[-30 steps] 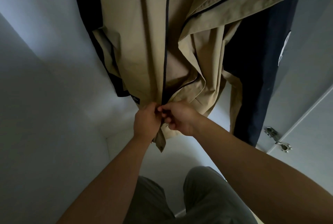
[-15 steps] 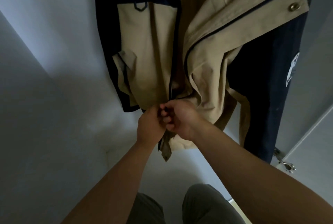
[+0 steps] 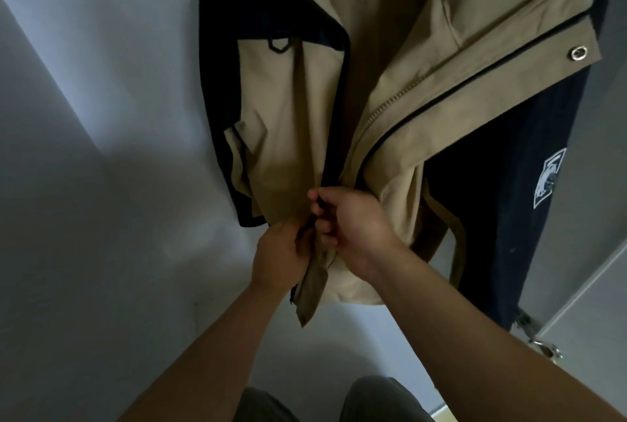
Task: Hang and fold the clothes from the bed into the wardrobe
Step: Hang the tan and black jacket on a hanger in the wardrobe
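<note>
Both our left hand (image 3: 283, 253) and right hand (image 3: 353, 221) pinch the hanging jacket (image 3: 295, 109) hem at its zipper (image 3: 381, 107); a misaligned start may jam.

The jacket (image 3: 288, 123) runs off the top edge. Fingertips of the left hand (image 3: 281, 252) are hidden in its hem. The right-side patch (image 3: 548, 177) is unreadable.

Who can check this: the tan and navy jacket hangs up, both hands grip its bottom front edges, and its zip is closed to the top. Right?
No: the zip is open. The head view shows the jacket gaping above the left hand and right hand, with bare teeth along one flap. Both hands do grip its bottom front edges.
</note>
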`<state>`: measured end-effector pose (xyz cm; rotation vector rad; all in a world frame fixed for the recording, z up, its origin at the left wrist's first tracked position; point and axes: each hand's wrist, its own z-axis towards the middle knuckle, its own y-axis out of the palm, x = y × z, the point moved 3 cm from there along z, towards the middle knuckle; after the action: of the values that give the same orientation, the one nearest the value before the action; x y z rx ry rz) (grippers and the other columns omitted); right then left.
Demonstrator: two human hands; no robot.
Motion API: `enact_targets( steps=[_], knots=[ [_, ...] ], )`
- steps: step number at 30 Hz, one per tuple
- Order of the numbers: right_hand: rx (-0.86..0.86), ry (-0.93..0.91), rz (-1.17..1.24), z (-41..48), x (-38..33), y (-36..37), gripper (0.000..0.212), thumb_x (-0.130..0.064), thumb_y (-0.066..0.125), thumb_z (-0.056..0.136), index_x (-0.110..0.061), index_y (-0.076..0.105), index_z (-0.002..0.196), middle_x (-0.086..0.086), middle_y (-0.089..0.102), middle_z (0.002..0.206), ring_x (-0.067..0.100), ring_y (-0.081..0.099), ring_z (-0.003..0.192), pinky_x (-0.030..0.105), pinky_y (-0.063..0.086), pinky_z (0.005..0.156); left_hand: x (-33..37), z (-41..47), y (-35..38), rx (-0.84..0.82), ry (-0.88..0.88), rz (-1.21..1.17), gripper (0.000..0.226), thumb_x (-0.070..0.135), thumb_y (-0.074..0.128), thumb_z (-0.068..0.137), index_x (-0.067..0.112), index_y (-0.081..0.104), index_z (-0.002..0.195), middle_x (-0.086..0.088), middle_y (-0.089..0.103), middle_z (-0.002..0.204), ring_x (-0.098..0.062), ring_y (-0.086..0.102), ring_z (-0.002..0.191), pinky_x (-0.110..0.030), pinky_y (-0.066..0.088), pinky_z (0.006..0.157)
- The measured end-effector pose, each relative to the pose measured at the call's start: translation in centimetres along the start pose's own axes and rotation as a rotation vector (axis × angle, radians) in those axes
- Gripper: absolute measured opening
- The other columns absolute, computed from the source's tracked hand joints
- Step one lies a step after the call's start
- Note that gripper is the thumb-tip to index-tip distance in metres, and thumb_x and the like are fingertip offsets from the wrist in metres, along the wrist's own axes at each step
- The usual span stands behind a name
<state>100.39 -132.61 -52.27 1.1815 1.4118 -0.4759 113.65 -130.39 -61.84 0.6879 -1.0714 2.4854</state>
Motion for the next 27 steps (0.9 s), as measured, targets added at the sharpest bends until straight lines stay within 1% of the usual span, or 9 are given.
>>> enact_targets(
  steps=[3, 5, 9, 13, 17, 19, 23, 25, 27],
  knots=[
    [-0.010, -0.008, -0.027, -0.4, -0.3, 0.3, 0.019, -0.016, 0.049, 0.097, -0.010, 0.065, 0.088, -0.002, 0.052, 0.061, 0.009, 0.039, 0.047, 0.023, 0.028, 0.042, 1.3, 0.3, -0.2, -0.002, 0.045, -0.041, 0.004, 0.034, 0.053, 0.092, 0.030, 0.054, 0.093, 0.020, 0.050, 0.079, -0.007, 0.051, 0.070, -0.010, 0.037, 0.060],
    [-0.008, 0.007, -0.022, -0.7, -0.6, 0.7, 0.020, -0.015, 0.048, 0.098, -0.010, 0.063, 0.085, -0.002, 0.050, 0.061, 0.009, 0.037, 0.046, 0.022, 0.027, 0.040, 1.8, 0.7, -0.1, 0.032, 0.043, -0.033, 0.007, 0.026, 0.053, 0.091, 0.020, 0.057, 0.090, 0.012, 0.054, 0.077, -0.013, 0.054, 0.068, -0.010, 0.033, 0.059],
    [-0.009, 0.014, -0.039, -1.4, -2.1, 1.6, 0.022, -0.016, 0.045, 0.100, -0.012, 0.060, 0.084, -0.001, 0.048, 0.064, 0.007, 0.033, 0.043, 0.020, 0.022, 0.038, 2.1, 0.8, -0.3, 0.128, 0.094, 0.007, 0.029, 0.024, 0.046, 0.094, 0.005, 0.065, 0.084, -0.008, 0.065, 0.074, -0.025, 0.061, 0.064, -0.028, 0.045, 0.055],
    [-0.028, -0.064, -0.130, -2.3, -3.6, 1.9, 0.024, -0.017, 0.047, 0.100, -0.014, 0.062, 0.081, -0.003, 0.049, 0.063, 0.007, 0.034, 0.041, 0.020, 0.025, 0.040, 1.7, 1.1, -1.1, 0.138, 0.104, -0.021, 0.041, 0.031, 0.042, 0.095, 0.002, 0.065, 0.078, -0.010, 0.063, 0.068, -0.025, 0.057, 0.059, -0.039, 0.049, 0.053],
    [0.030, -0.105, -0.202, -2.9, -3.4, 1.7, 0.027, -0.016, 0.049, 0.097, -0.016, 0.061, 0.073, -0.002, 0.050, 0.057, 0.009, 0.037, 0.041, 0.021, 0.030, 0.040, 3.5, 2.2, -2.1, 0.136, 0.130, -0.102, 0.022, 0.035, 0.050, 0.095, 0.018, 0.061, 0.085, 0.014, 0.055, 0.073, 0.000, 0.049, 0.068, -0.020, 0.043, 0.063],
    [0.046, -0.116, -0.222, -2.9, -3.5, 1.7, 0.026, -0.018, 0.049, 0.094, -0.015, 0.059, 0.070, -0.002, 0.049, 0.055, 0.010, 0.038, 0.043, 0.024, 0.031, 0.043, 4.8, 3.2, -2.5, 0.160, 0.153, -0.106, 0.013, 0.032, 0.054, 0.093, 0.021, 0.060, 0.090, 0.019, 0.053, 0.076, 0.002, 0.050, 0.071, -0.012, 0.042, 0.064],
    [0.097, -0.140, -0.197, -2.9, -4.6, 2.2, 0.028, -0.016, 0.049, 0.093, -0.014, 0.056, 0.066, -0.002, 0.047, 0.051, 0.008, 0.037, 0.037, 0.021, 0.030, 0.038, 5.8, 3.7, -2.3, 0.262, 0.267, -0.023, 0.040, 0.028, 0.047, 0.100, 0.000, 0.067, 0.080, -0.011, 0.065, 0.070, -0.025, 0.062, 0.062, -0.036, 0.053, 0.056],
    [0.097, -0.183, -0.174, -3.1, -6.1, 2.4, 0.028, -0.015, 0.049, 0.092, -0.014, 0.057, 0.065, -0.002, 0.046, 0.052, 0.007, 0.036, 0.036, 0.021, 0.028, 0.038, 5.5, 3.5, -2.1, 0.277, 0.246, 0.002, 0.055, 0.038, 0.040, 0.103, -0.002, 0.068, 0.079, -0.014, 0.066, 0.069, -0.028, 0.062, 0.061, -0.038, 0.053, 0.056],
    [0.071, -0.251, -0.127, -3.5, -7.8, 2.6, 0.027, -0.016, 0.048, 0.092, -0.015, 0.058, 0.067, -0.004, 0.045, 0.052, 0.008, 0.035, 0.038, 0.022, 0.027, 0.038, 5.0, 3.6, -2.0, 0.269, 0.189, 0.011, 0.048, 0.035, 0.047, 0.101, 0.000, 0.063, 0.072, -0.012, 0.062, 0.065, -0.025, 0.057, 0.057, -0.041, 0.051, 0.053]
  ],
)
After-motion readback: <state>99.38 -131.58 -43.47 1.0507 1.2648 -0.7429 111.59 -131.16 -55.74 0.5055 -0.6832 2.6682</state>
